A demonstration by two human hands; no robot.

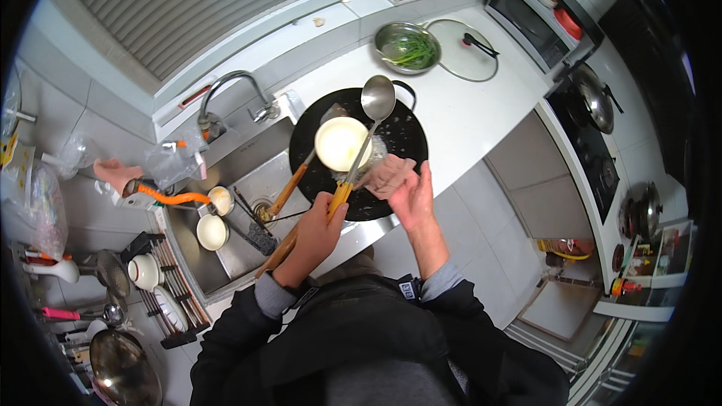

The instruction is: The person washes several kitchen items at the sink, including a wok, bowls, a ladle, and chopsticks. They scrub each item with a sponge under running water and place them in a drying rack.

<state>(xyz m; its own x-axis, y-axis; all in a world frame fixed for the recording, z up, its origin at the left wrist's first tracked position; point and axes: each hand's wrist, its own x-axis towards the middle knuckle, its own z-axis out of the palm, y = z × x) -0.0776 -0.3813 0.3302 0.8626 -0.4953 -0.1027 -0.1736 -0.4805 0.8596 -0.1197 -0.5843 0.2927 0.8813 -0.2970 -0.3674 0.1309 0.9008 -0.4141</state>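
My left hand (317,234) grips the yellow-brown handle of a metal ladle (378,98), whose bowl hangs over the far side of a large black wok (307,118). A pink dishcloth (389,176) is held in my right hand (414,200), against the fingers, above the wok's near right part. Inside the wok sits a cream-white bowl (341,144); the ladle's shaft crosses in front of its right edge. Some suds show beside the bowl. A spatula with a wooden handle (290,189) leans out of the wok toward the sink, its blade partly hidden behind the bowl.
The wok straddles the counter and the steel sink (225,270), which holds two small bowls (212,232) and chopsticks (248,208). A faucet (237,76) arches behind. Beyond stand a metal basin of greens (409,48) and a glass lid (462,51). A dish rack (169,293) is left.
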